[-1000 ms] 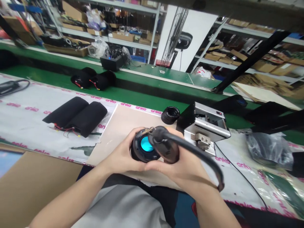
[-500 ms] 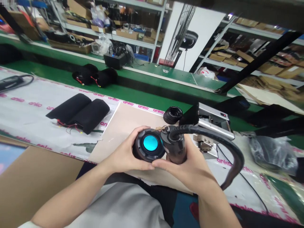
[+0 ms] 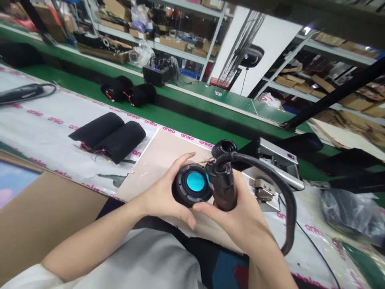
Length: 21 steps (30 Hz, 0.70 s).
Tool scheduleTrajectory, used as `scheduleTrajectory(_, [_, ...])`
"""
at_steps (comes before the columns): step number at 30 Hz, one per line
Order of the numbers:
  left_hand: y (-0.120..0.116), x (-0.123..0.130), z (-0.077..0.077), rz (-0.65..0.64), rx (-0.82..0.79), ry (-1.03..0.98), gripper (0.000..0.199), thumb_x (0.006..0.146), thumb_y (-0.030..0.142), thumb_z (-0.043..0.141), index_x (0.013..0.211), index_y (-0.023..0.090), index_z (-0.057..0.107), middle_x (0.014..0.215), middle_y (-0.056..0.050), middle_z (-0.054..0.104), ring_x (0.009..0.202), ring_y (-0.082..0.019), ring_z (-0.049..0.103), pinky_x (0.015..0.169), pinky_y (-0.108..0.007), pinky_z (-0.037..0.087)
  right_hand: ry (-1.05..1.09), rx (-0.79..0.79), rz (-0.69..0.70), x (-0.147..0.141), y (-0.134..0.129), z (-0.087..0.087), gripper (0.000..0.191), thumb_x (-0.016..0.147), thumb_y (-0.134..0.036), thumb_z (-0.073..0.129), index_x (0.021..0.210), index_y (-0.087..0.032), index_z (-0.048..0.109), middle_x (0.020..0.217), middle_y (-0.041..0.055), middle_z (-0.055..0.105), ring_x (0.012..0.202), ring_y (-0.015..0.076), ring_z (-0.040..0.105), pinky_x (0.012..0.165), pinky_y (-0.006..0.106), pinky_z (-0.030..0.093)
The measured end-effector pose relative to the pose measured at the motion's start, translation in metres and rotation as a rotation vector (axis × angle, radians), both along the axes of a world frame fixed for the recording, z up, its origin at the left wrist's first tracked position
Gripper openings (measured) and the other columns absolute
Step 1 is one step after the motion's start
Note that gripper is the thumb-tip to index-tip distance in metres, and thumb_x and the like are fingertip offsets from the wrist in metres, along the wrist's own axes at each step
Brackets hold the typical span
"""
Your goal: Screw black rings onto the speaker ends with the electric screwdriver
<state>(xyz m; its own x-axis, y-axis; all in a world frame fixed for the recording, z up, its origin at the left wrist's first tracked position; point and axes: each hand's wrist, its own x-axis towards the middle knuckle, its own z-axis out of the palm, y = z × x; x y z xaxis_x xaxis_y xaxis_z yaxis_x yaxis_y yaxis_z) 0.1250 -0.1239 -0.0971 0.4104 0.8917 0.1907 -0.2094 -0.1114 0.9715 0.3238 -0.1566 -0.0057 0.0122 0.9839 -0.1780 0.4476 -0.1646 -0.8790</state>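
Note:
A round black device (image 3: 195, 182) with a turquoise disc in its face stands between my hands. My left hand (image 3: 168, 196) curves around its left side, thumb and fingers spread apart. On the right, my right hand (image 3: 237, 204) is wrapped round a dark cylinder (image 3: 224, 186) that has a thick black hose (image 3: 279, 184) arching from its top to the right. The cylinder touches the round device's right side. Behind it sits a black ribbed ring part (image 3: 224, 147).
Two black padded sleeves (image 3: 110, 136) with red wires lie at the left. A metal machine (image 3: 276, 160) stands to the right, and a clear plastic bag (image 3: 351, 212) lies beyond it. More black rolls (image 3: 129, 91) rest on the green bench (image 3: 186, 118).
My left hand has loosened from the round device, its thumb and fingers now wider apart. The hose has swung slightly inward, and the view has shifted a little.

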Motion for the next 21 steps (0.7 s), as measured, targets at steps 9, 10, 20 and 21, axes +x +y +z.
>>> scheduleTrajectory(9, [0.006,0.002,0.013,0.005,-0.016,0.060,0.103,0.055,0.040,0.109,0.143,0.025,0.056,0.144,-0.014,0.071,0.139,-0.042,0.065,0.117,-0.052,0.053,0.160,-0.010,-0.057,0.005,-0.007,-0.018,0.079,0.069,-0.037,0.094,0.141,-0.030,0.062,0.136,0.0048,0.072,0.132,0.0322,0.068,0.121,0.052,0.054])
scheduleTrajectory(10, [0.005,0.002,0.014,0.001,-0.020,0.081,0.103,0.057,0.040,0.109,0.144,0.025,0.055,0.144,-0.014,0.071,0.139,-0.042,0.065,0.117,-0.052,0.053,0.154,0.004,-0.046,0.007,-0.006,-0.019,0.077,0.070,-0.037,0.094,0.141,-0.030,0.064,0.136,0.0046,0.072,0.132,0.0323,0.068,0.121,0.052,0.054])
scheduleTrajectory(20, [-0.003,0.005,0.006,0.103,0.037,0.068,0.118,0.058,0.044,0.108,0.155,0.028,0.043,0.155,-0.016,0.061,0.148,-0.040,0.058,0.125,-0.051,0.046,0.035,0.046,0.138,0.029,0.009,-0.019,0.082,0.071,-0.045,0.097,0.144,-0.036,0.062,0.144,0.0015,0.068,0.136,0.0347,0.064,0.121,0.057,0.053])
scheduleTrajectory(21, [-0.004,0.005,0.005,0.095,0.050,0.067,0.113,0.059,0.044,0.108,0.153,0.028,0.047,0.154,-0.015,0.062,0.146,-0.040,0.060,0.124,-0.050,0.047,0.013,0.061,0.144,0.029,0.008,-0.018,0.081,0.072,-0.045,0.096,0.145,-0.038,0.062,0.144,0.0005,0.068,0.136,0.0341,0.065,0.119,0.056,0.054])
